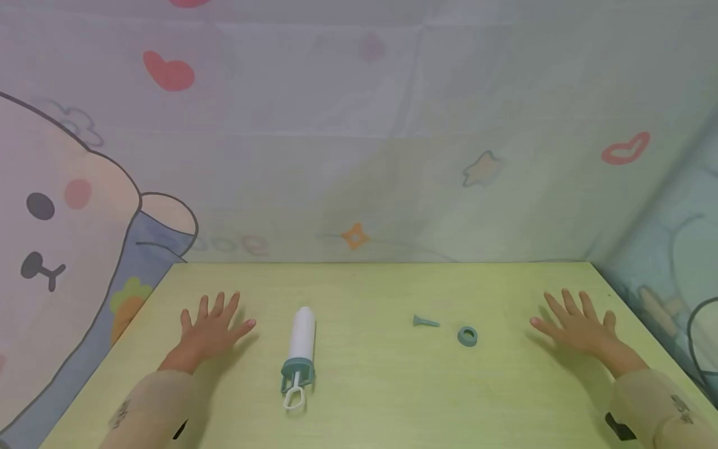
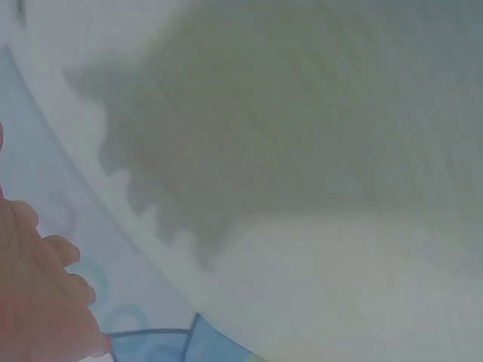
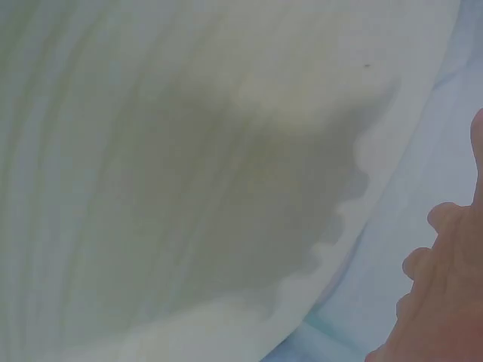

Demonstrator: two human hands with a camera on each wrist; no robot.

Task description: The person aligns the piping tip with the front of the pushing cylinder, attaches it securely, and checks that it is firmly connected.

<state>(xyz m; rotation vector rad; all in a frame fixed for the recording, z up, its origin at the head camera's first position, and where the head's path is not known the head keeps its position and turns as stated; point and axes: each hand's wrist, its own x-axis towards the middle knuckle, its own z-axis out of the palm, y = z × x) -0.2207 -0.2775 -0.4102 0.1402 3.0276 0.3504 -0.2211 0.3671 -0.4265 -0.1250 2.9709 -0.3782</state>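
Both hands are spread above the table with nothing in them. On the left, the left hand (image 1: 210, 333) has its fingers splayed and its thumb toward the middle. Nearest to it lies a white syringe-like tube (image 1: 303, 337) with a green collar and a white looped plunger handle toward the front. Over the right side, the right hand (image 1: 578, 327) is likewise spread. To its left are a green ring-shaped cap (image 1: 467, 343) and a small green nozzle (image 1: 425, 322) lying on its side. The wrist views show part of the left hand (image 2: 45, 294) and right hand (image 3: 445, 294).
The light yellow-green table (image 1: 370, 399) ends at a printed cloth backdrop (image 1: 336, 93) behind. At the right, a side cloth (image 1: 687, 249) hangs beside the table, with a dark cable (image 1: 692, 343) near the edge. Hand shadows fall on the tabletop.
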